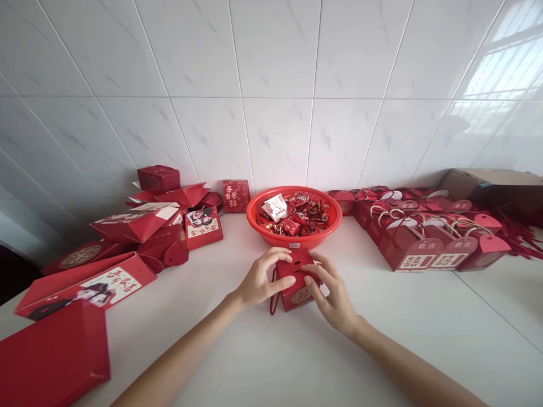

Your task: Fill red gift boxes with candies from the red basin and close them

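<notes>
A small red gift box (292, 282) stands on the white table in front of me, with dark oval slots in its top and a gold emblem on its near side. My left hand (259, 281) is on the box's left side, thumb and fingers bent over the top flap. From the right, my right hand (335, 297) holds the top, its thumb and fingertips near the slots. A dark red cord (274, 305) hangs from the left side of the box. Just behind it is a red plastic basket (253, 217) with wrapped candies (311, 217) and a white packet (275, 207).
Red boxes, several unfolded or half-folded, are heaped at left (139, 237). One red box (236, 196) leans upright against the tiled wall. At right, handled boxes (424, 249) stand in rows, beside loose red cords (520, 240) and a brown carton (492, 178).
</notes>
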Tool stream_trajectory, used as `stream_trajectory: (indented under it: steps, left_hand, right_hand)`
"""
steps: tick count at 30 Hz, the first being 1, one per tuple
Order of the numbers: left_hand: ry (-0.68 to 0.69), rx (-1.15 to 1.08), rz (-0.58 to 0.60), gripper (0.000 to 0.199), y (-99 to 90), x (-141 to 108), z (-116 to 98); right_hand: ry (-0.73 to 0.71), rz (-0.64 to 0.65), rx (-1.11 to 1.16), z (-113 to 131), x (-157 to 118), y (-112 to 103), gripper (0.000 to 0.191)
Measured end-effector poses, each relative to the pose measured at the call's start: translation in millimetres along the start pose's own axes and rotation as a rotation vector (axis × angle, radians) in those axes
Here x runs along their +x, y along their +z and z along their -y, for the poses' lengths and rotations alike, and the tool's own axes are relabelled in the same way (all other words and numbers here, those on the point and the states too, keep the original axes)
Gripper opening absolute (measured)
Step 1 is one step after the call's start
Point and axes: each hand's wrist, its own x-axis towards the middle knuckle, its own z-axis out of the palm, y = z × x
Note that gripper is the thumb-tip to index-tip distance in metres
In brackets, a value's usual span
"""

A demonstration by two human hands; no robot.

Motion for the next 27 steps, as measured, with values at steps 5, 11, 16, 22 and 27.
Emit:
stream_trajectory:
  steps: [5, 11, 16, 22, 27]
  left_hand:
    - [0.001, 0.033, -0.025, 0.03, 3.4, 0.2, 0.6]
    - [0.035, 0.093, -0.039, 0.026, 3.7, -0.6, -1.7]
    - [0.058, 0.139, -0.091, 0.027, 5.2, -1.8, -4.2]
    - [0.049, 0.152, -0.103, 0.027, 8.4, -2.8, -3.6]
    - [0.051, 0.128, -0.078, 0.026, 9.1, -3.7, -1.9]
  right_hand:
    - [0.054, 0.028, 0.036, 1.5, -0.4, -0.9, 0.026]
    - [0.059, 0.026, 0.047, 3.0, 0.4, -2.5, 0.033]
    - [0.048, 0.035, 0.033, 3.1, -0.7, -3.3, 0.03]
    - [0.049, 0.046, 0.038, 2.8, -2.6, -1.1, 0.03]
    - [0.051, 0.066, 0.047, 1.6, -2.7, -0.1, 0.029]
